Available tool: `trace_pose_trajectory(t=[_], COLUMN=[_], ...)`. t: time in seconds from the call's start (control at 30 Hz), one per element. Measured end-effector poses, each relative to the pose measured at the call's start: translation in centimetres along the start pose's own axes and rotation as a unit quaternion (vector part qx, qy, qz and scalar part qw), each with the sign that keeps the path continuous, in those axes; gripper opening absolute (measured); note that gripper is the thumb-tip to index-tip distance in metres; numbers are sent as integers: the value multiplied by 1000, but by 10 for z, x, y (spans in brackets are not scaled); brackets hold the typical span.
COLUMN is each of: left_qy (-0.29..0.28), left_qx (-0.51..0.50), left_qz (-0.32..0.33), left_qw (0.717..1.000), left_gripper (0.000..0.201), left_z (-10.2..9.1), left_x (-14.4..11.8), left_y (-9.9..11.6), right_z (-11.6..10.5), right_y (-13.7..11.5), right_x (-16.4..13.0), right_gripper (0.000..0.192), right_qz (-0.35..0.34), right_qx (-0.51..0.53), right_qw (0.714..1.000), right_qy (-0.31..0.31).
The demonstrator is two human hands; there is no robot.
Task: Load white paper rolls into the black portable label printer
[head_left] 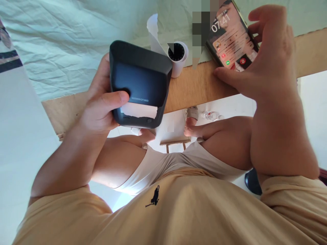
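At the wooden surface (194, 90), the left hand (100, 105) gripped a black label printer (140, 83) while the right hand (268, 54) clasped a lit phone (231, 37) beside a paper roll (177, 58)

Left hand (99, 102) raised in front of chest, fingers curled around a held object, thumb (116, 98) laid flat across its front face. Left forearm bare, bent up from elbow. Right hand (268, 58) higher and further out, palm cupped, fingers bent over top, thumb stretched left. Right forearm bare, near vertical.
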State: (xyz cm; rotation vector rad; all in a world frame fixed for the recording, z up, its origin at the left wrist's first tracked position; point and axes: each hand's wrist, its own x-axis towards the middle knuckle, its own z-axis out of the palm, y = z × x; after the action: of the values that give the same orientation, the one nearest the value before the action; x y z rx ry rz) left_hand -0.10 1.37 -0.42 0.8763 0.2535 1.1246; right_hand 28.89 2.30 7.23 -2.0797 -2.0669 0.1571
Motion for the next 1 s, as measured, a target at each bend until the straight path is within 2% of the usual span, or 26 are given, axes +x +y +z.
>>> trace_pose_trajectory(t=[0.23, 0.43, 0.73, 0.87, 1.0], left_qy=[12, 16, 38, 27, 33], left_qx=[-2, 28, 24, 13, 20], left_qz=[-7, 19, 2, -6, -13], left_qw=[1000, 999, 999, 1000, 999], left_gripper=[48, 50, 50, 51, 49], left_z=[2, -1, 1, 6, 5], left_x=[1, 1, 1, 0, -1], left_y=[-1, -2, -2, 0, 1], right_z=[1, 5, 4, 5, 5], right_y=[-2, 3, 0, 13, 40], right_x=[1, 0, 1, 6, 17], right_gripper=[85, 82, 74, 76, 72], right_qz=[-5, 1, 20, -34, -57], right_qx=[14, -4, 21, 86, 108], right_qw=[1000, 1000, 999, 993, 982], right_qy=[8, 24, 31, 77, 141])
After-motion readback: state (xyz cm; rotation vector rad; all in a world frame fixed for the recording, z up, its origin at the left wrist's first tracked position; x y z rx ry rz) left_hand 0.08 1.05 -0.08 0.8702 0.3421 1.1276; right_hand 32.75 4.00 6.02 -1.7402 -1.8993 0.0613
